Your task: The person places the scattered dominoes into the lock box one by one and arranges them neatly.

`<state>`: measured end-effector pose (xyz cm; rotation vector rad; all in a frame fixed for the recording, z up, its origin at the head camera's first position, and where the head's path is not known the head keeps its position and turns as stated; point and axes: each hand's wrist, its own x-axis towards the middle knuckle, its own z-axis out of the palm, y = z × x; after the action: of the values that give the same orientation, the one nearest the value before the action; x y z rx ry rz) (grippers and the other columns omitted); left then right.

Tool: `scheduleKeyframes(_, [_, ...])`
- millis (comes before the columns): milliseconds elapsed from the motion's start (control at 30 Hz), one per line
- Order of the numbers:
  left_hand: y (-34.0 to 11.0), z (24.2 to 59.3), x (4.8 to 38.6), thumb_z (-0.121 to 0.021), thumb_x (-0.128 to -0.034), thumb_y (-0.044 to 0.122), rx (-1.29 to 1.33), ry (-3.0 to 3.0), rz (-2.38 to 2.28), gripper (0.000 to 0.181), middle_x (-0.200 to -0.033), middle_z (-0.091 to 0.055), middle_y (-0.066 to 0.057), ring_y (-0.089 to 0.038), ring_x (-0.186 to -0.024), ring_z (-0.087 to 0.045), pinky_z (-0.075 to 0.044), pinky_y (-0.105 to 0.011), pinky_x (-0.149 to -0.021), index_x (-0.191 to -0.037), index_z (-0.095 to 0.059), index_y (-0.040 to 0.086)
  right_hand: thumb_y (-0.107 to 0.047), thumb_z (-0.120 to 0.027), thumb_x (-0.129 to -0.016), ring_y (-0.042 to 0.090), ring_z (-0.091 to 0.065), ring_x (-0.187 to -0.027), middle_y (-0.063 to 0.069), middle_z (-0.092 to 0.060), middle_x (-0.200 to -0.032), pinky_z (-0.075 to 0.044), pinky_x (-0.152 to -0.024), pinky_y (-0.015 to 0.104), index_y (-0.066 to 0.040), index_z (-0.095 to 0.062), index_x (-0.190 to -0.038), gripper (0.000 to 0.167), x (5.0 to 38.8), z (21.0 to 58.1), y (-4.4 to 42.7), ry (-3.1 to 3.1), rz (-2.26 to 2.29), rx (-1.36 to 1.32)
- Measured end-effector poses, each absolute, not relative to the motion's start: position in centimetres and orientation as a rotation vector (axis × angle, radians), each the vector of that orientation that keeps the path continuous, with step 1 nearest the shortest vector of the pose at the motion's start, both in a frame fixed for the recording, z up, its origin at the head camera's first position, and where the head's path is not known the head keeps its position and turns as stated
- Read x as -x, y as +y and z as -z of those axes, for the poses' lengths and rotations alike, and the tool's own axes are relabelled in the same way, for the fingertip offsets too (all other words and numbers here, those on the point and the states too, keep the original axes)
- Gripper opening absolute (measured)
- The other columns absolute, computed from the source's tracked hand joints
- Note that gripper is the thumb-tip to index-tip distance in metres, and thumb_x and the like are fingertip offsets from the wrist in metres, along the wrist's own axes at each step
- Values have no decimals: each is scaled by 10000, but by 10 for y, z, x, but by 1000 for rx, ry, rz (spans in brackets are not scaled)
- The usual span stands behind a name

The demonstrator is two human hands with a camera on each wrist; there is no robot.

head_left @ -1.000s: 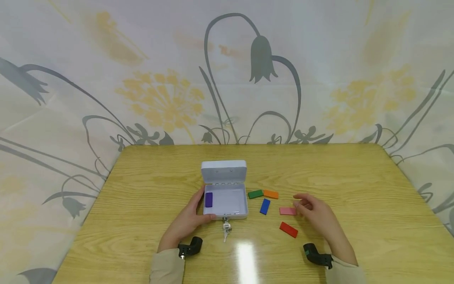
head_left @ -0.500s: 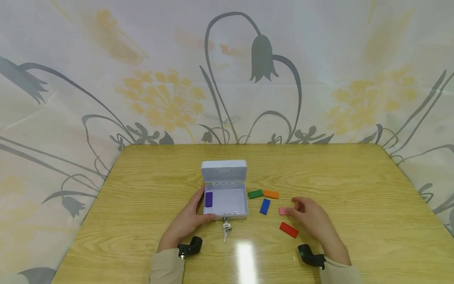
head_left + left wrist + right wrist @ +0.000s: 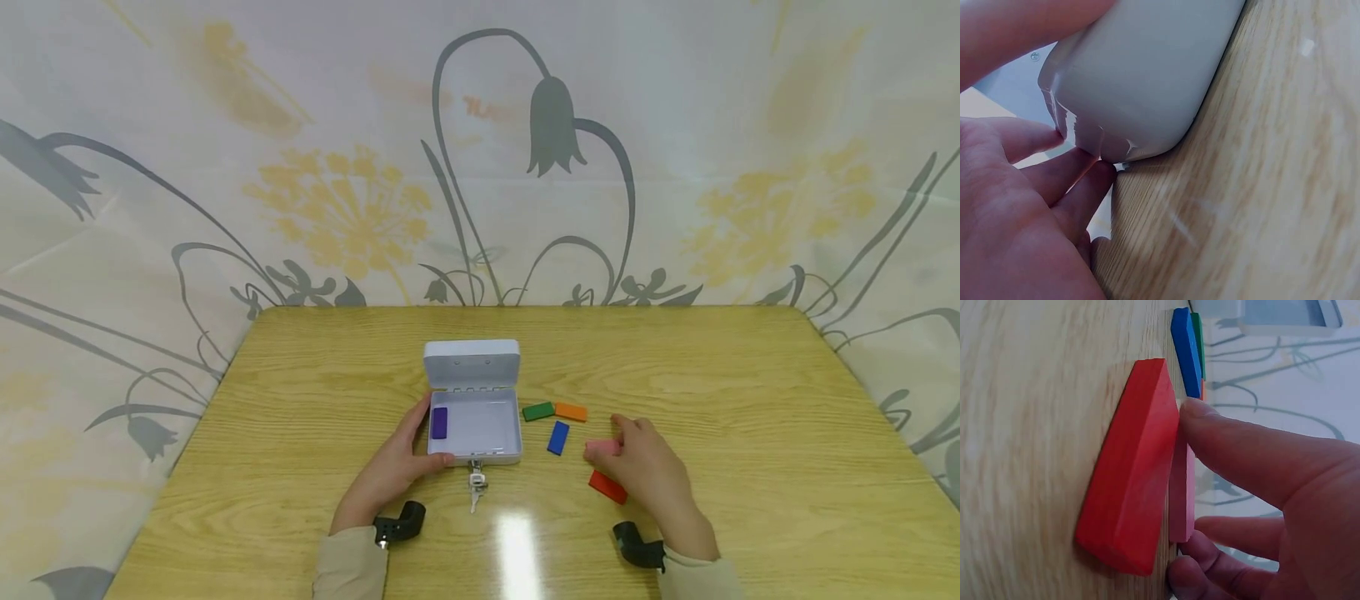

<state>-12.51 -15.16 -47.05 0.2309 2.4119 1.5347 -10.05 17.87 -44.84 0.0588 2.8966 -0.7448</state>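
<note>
My left hand (image 3: pixel 396 468) holds the white cash box (image 3: pixel 512 458) at its near left corner, thumb along the front and fingers on the left side. Its lid (image 3: pixel 472 364) stands raised; a purple block (image 3: pixel 440 423) lies inside at the left. Keys (image 3: pixel 476 487) hang from the front lock. My right hand (image 3: pixel 651 467) is around a pink block (image 3: pixel 604 446) on the table, thumb at one end and curled fingers at the other. Right beside the thumb lies a red block (image 3: pixel 1129 481), also partly covered by the hand in the head view.
Between the box and my right hand lie a blue block (image 3: pixel 558 437), a green block (image 3: pixel 537 412) and an orange block (image 3: pixel 571 412). The wooden table (image 3: pixel 315 358) ends at a flower-patterned cloth (image 3: pixel 300 150) behind.
My right hand has moved left over the pink block, its thumb sliding to the block's left end. My left hand has stayed at the box.
</note>
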Motion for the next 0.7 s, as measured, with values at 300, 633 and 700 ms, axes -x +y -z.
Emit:
scheduleKeyframes(300, [-152, 469, 125, -749, -676, 398, -222, 2394, -1537, 1003, -1474, -122, 16, -197, -1331, -84, -90, -476, -1051, -1444, -127, 229, -303, -686, -763, 231, -490, -823, 188, -467, -1104, -446, -646, 367, 11, -427, -1295, 670, 102, 450, 178, 2883, 848, -17])
scheduleKeyframes(633, [-152, 467, 124, -747, -680, 399, -204, 2414, -1516, 995, -1476, -115, 11, -211, -1332, -85, -88, -480, -1050, -1441, -124, 250, -73, -629, -760, 210, -473, -806, 203, -442, -1129, -444, -667, 320, 8, -459, -1269, 544, 103, 450, 177, 2879, 979, 72])
scheduleKeyframes(700, [-151, 467, 124, -747, -680, 398, -208, 2412, -1514, 998, -1477, -114, 9, -213, -1332, -85, -88, -479, -1050, -1442, -121, 248, -66, -622, -756, 217, -472, -816, 201, -436, -1128, -444, -680, 335, 12, -449, -1278, 555, 103, 450, 178, 2879, 979, 61])
